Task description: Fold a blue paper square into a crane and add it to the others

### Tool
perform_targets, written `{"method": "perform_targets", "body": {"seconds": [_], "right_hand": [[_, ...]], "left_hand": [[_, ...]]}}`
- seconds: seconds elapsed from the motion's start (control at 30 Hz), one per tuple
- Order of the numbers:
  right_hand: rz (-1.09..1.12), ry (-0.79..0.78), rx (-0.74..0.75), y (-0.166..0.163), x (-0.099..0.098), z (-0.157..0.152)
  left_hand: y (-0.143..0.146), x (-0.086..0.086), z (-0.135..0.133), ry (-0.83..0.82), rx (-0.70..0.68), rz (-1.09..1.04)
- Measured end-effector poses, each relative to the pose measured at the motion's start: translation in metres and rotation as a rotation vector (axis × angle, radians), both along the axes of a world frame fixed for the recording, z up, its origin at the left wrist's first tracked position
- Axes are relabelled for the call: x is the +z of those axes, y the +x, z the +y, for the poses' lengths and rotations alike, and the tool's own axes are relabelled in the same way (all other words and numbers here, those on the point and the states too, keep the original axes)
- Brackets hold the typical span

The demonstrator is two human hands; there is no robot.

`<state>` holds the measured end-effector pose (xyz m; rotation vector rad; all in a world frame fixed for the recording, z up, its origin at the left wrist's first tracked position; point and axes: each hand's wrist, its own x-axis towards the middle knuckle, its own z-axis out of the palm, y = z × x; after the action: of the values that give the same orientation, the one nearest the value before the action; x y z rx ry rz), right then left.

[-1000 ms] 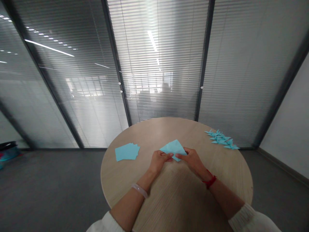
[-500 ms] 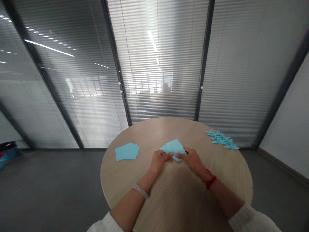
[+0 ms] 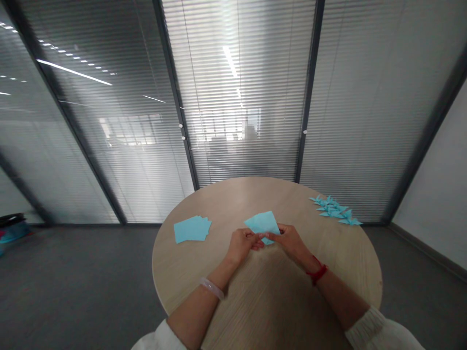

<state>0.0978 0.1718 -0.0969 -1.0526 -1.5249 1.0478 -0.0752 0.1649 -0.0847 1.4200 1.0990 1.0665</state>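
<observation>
Between my hands is a folded sheet of light blue paper point(image 3: 263, 222), held just above the middle of the table. My left hand point(image 3: 244, 242) pinches its lower left edge, thumb on top and fingers curled below. On the other side, my right hand point(image 3: 288, 238) grips the lower right part, its thumb pressed on the paper and the other fingers partly hidden behind it. The two thumbs nearly meet at the lower edge. How the folds lie underneath cannot be seen.
Left on the round wooden table point(image 3: 233, 194) lies a fanned stack of blue paper sheets point(image 3: 191, 229). Several folded blue paper cranes point(image 3: 333, 209) sit close together near the right edge. Behind the table stands a glass wall with blinds point(image 3: 248, 160).
The folded paper has turned slightly between my hands, its top corner shifting a little right. My left fingers have slid slightly along its lower edge. The stack and cranes have not moved.
</observation>
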Motion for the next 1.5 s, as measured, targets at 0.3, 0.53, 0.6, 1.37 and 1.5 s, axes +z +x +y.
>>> {"method": "perform_targets", "body": {"seconds": [0.3,0.53,0.6,1.37,1.5], "right_hand": [[0.089,-0.051,-0.003,0.000,0.004,-0.004],[0.082,-0.059,-0.012,-0.003,0.007,-0.006],[0.085,-0.068,-0.003,-0.002,0.006,-0.006],[0.108,-0.115,0.013,-0.001,0.007,-0.007],[0.078,-0.094,0.015,-0.001,0.005,-0.005]], "left_hand": [[0.002,-0.005,0.002,-0.039,-0.150,0.023],[0.002,0.003,-0.006,0.022,-0.130,0.161],[0.002,0.002,-0.005,0.035,-0.142,0.177],[-0.004,0.013,-0.001,0.124,-0.064,0.070],[-0.004,0.014,-0.003,0.134,-0.019,0.085]]}}
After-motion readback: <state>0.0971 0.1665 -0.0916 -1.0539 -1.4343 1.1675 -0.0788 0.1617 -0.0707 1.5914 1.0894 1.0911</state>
